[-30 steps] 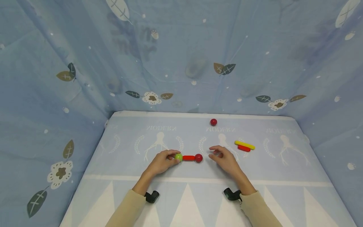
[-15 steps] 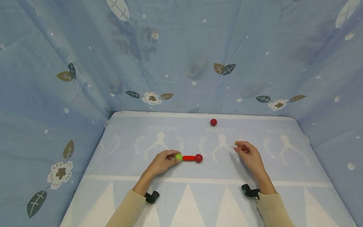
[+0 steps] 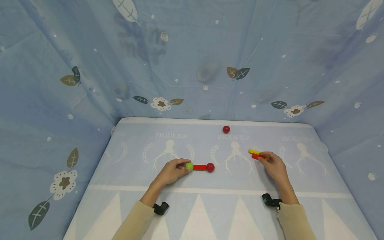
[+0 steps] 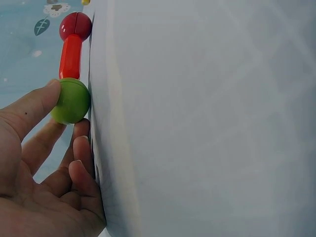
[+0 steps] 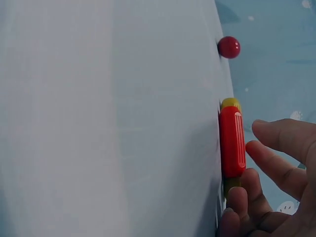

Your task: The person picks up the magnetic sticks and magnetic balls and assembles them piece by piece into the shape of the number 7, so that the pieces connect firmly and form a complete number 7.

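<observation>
In the head view my left hand (image 3: 170,172) pinches a green ball (image 3: 189,166) between thumb and fingers. A short red rod (image 3: 199,167) joins that ball to a dark red ball (image 3: 210,167), all in one line on the table. The left wrist view shows the thumb on the green ball (image 4: 72,102), the other fingers bent below it. Over to the right, my right hand (image 3: 273,166) is at a second red rod (image 5: 232,143) and a longer yellow rod (image 3: 253,151) lying side by side. Its thumb and index finger are spread, with a gap to the red rod in the right wrist view.
A loose dark red ball (image 3: 226,129) lies near the table's far edge. Blue patterned cloth (image 3: 192,66) rises behind and beside the table (image 3: 132,130). Black wrist cameras sit on both wrists.
My right hand has moved right, from beside the joined pieces over to the yellow and red rods, then slightly further right, uncovering their left ends. My left hand has stayed on the green ball.
</observation>
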### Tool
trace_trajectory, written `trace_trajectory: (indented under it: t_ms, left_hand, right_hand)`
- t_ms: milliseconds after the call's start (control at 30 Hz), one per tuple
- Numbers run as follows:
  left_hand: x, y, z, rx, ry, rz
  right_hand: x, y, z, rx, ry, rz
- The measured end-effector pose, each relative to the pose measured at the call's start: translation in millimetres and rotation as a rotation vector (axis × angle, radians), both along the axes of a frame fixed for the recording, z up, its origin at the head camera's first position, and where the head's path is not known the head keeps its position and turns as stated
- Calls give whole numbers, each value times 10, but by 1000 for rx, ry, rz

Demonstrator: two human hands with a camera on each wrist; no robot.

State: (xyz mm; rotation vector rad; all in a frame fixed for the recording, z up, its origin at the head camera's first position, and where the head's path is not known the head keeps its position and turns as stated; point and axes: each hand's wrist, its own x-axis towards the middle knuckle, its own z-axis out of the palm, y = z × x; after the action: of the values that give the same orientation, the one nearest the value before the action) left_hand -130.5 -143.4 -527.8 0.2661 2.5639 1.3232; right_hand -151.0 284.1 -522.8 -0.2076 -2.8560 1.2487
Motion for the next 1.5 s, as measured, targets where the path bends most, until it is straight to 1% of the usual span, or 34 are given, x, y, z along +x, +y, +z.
trace_trajectory:
  t_ms: [167, 333, 600, 767, 967, 1267, 1500]
  left_hand:
    - [1, -1, 0, 3, -2, 2]
    - [2, 2, 3, 5, -2, -3]
    - [1, 5, 22, 9, -4, -12]
    - [-4, 3, 17, 8, 1, -7]
    - [-5, 6, 13, -2, -1, 2]
    - [0, 6, 0, -2, -25, 18]
    - [7, 3, 3, 4, -17, 11]
  right_hand:
    - [-9, 25, -23, 34, -10, 17]
    - [-12, 27, -39, 76, -6, 56]
    - [-6, 20, -41, 100, -16, 58]
    - [-1, 13, -42, 77, -10, 60]
    - [18, -53, -31, 40, -26, 68]
    - [122, -287, 39, -4, -48, 134]
    - [179, -484, 38, -22, -41, 208]
